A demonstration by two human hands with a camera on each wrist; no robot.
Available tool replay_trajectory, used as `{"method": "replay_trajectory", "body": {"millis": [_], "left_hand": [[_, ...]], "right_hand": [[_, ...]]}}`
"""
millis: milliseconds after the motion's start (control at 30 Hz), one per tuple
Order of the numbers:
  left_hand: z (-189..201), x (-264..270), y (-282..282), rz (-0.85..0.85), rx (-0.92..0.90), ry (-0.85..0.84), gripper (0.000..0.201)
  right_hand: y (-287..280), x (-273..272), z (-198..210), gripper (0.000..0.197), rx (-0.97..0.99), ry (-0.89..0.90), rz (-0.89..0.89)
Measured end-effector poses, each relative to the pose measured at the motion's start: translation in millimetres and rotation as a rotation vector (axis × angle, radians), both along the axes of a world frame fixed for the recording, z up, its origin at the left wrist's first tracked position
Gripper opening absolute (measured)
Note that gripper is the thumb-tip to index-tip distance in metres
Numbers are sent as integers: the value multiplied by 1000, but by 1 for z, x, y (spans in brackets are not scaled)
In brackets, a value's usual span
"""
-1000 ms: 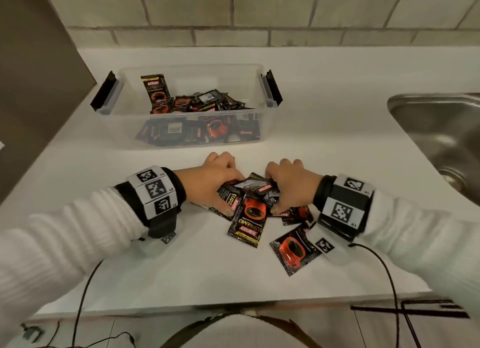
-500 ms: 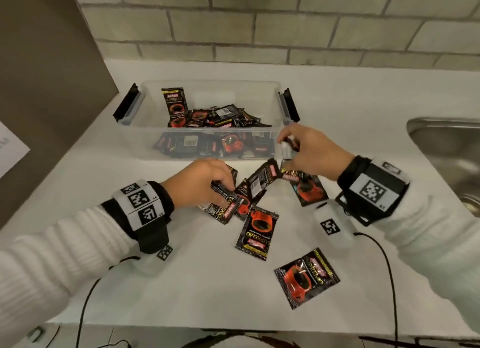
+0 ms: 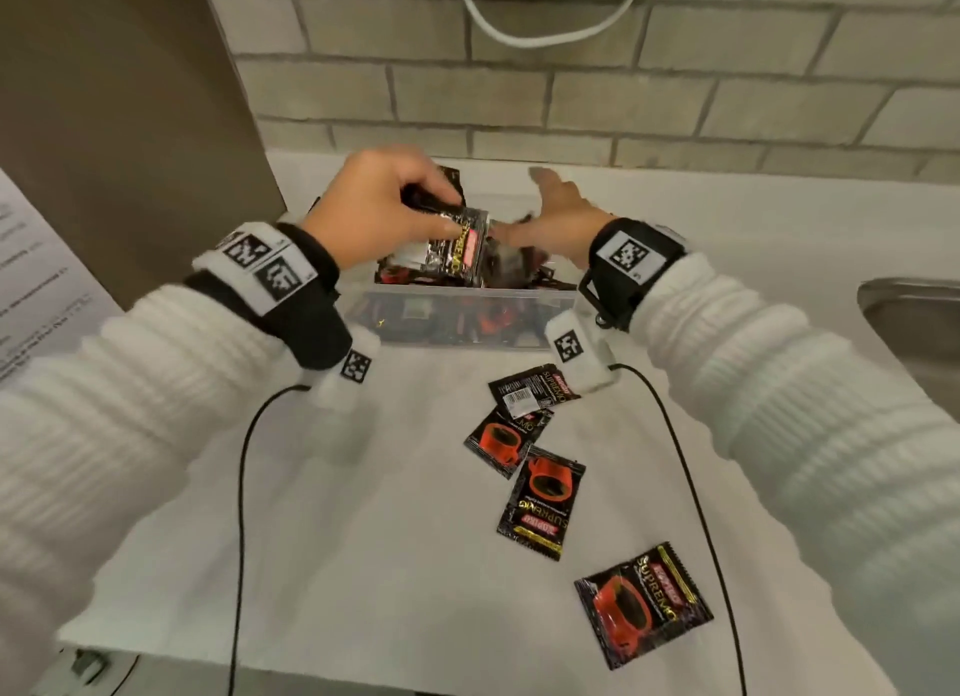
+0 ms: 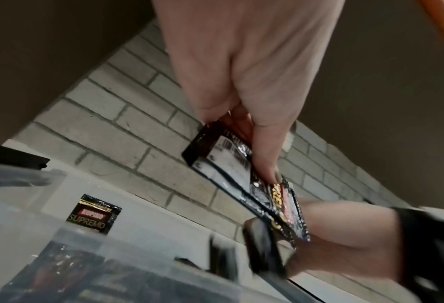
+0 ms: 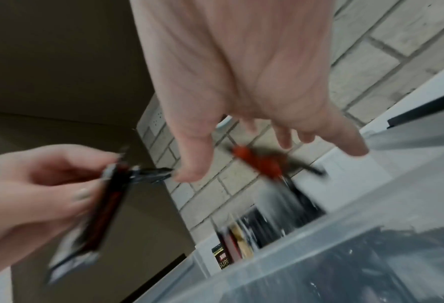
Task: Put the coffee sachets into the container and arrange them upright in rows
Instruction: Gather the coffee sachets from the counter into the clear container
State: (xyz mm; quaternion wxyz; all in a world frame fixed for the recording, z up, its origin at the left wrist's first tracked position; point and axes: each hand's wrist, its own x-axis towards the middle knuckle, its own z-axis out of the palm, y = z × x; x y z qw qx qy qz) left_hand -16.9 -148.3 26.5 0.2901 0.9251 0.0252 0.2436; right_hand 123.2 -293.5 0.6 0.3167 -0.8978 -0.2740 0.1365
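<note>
The clear plastic container stands at the back of the white counter and holds many black-and-red coffee sachets, most lying jumbled. One sachet stands upright against its far wall. My left hand hovers over the container and pinches a small bunch of sachets between thumb and fingers. My right hand is beside it over the container, with its fingers spread and holding nothing. A blurred sachet is in the air just under them. Several loose sachets lie on the counter in front of the container.
A steel sink is set into the counter at the right. A brown cabinet panel and a printed sheet stand at the left. A brick wall with a hanging white cable is behind. Black wrist cables trail over the counter's front edge.
Both hands lifted from the pile on the counter to above the container. The left brought a bunch of sachets along; the right opened and let its sachets go.
</note>
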Motion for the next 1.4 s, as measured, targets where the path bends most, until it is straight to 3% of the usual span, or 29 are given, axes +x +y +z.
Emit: {"method": "replay_trajectory", "body": {"millis": [133, 233, 300, 367, 433, 500, 567, 633, 700, 767, 833, 933, 1033, 1100, 1233, 1400], "left_hand": [[-15, 26, 14, -27, 51, 80, 22], [-32, 28, 12, -66, 44, 203, 17], [-42, 23, 2, -129, 42, 186, 16], [-51, 13, -15, -226, 74, 199, 16], [-60, 3, -35, -351, 126, 352, 20], [-73, -5, -57, -453, 212, 610, 40], [-89, -9, -75, -496, 321, 823, 75], [-103, -14, -89, -461, 402, 987, 105], [-113, -19, -102, -447, 466, 1065, 118], [-122, -23, -111, -456, 537, 1054, 118], [-124, -24, -116, -447, 555, 992, 109], [-120, -20, -112, -417, 489, 876, 88], [-118, -16, -105, -383, 445, 854, 87], [-117, -15, -102, -357, 359, 856, 88], [-115, -13, -96, -326, 179, 799, 83], [-122, -17, -86, -226, -10, 772, 80]], "right_hand": [[-19, -11, -1, 75, -54, -189, 103], [-46, -24, -6, 55, -10, -234, 192], [-69, -40, -9, 42, -23, -244, 313], [-92, -59, -14, 32, -144, -159, 470], [-110, -76, -20, 33, -374, 0, 583], [-120, -90, -29, 38, -608, 99, 693], [-125, -102, -36, 44, -739, 136, 780], [-128, -111, -43, 56, -801, 189, 817], [-132, -118, -52, 71, -884, 220, 852], [-136, -124, -61, 80, -942, 173, 897], [-139, -129, -68, 77, -916, 103, 912], [-138, -126, -73, 51, -798, 52, 878], [-129, -120, -76, 31, -740, -20, 858], [-123, -116, -79, 23, -666, -54, 833], [-113, -109, -75, 28, -523, -81, 771], [-106, -86, -56, 5, -310, -71, 588]]}}
